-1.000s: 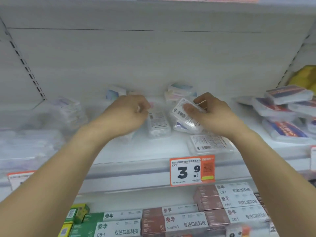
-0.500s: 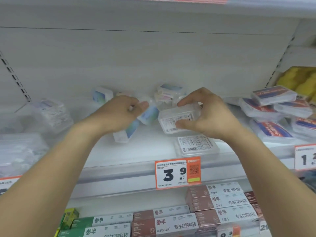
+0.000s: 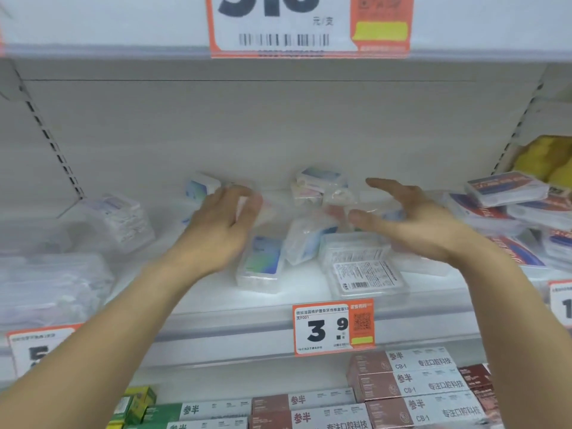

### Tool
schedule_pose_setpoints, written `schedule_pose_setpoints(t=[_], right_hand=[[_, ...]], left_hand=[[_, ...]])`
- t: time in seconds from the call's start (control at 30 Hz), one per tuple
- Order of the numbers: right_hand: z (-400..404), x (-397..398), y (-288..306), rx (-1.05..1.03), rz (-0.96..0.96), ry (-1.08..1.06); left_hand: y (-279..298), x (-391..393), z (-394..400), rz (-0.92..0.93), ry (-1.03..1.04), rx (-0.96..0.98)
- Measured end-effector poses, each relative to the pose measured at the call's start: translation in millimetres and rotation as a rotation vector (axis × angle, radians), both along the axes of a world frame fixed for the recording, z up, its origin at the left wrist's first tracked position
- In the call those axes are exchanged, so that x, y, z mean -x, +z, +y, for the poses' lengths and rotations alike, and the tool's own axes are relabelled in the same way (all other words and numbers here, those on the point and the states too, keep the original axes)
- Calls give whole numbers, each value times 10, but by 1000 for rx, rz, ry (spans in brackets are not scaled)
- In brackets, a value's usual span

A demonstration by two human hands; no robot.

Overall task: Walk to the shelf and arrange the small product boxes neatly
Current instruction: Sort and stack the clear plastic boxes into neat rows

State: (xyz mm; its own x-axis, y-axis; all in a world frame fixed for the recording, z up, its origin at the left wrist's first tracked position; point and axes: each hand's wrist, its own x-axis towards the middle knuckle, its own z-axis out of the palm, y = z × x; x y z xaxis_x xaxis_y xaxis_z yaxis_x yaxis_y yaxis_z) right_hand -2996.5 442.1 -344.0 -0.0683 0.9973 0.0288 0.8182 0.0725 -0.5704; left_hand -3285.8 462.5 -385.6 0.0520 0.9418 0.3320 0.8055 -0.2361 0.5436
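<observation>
Small clear plastic boxes lie scattered on the white shelf. One with a blue-green label lies flat just below my left hand. A tilted box leans beside it. A box with a barcode label lies at the front, with another clear box on top of it. More boxes are piled at the back, and one sits at the back left. My left hand's bent fingers rest at a blurred clear box. My right hand hovers over the stack, fingers spread and holding nothing.
Red-and-blue labelled boxes are piled at the right, below a yellow pack. Clear packs sit at the left. An orange 3.9 price tag hangs on the shelf edge. Toothpaste cartons fill the lower shelf. The upper shelf edge is close overhead.
My right hand has let go of the clear box, which now rests on the barcode-label box, and has opened. The blue-green box near my left hand now lies flat. The view has moved closer.
</observation>
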Motion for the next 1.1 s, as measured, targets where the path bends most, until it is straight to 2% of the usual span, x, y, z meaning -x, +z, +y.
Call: schedule_pose_setpoints(t=[0.07,0.13,0.17,0.27,0.37,0.43,0.53,0.6,0.67,0.77,0.87,0.9,1.03,1.1], right_hand=[[16,-59,1,34,14,-87],[37,-100,-43,112,-49,-130],[38,-82,-65,131,-96,-132],[60,42,-113,184,-190,-62],[41,39,-31,283,-155,1],[94,-83,129,297,-71,-39],[431,-159,349,248,1,-91],[767,-26,348,217,97,-7],[1059,190,244,222,126,83],[1208,420,147,291,32,179],[1231,386,163,270,1,79],[1208,350,189,239,-32,67],[1125,199,265,166,-360,67],[1126,185,254,185,-456,49]], left_hand=[[-6,265,131,210,291,173],[-111,394,197,353,347,376],[-162,377,214,329,318,423],[-139,201,213,99,207,452],[-65,76,232,70,155,438],[-40,108,294,108,247,344],[60,192,520,-93,396,110],[144,226,758,-204,392,140],[150,200,951,-133,342,273],[105,-9,997,2,194,312],[15,-174,879,-211,28,335],[-5,-209,833,-220,-16,320],[14,-143,762,-238,-82,194],[65,-25,703,-167,-38,116]])
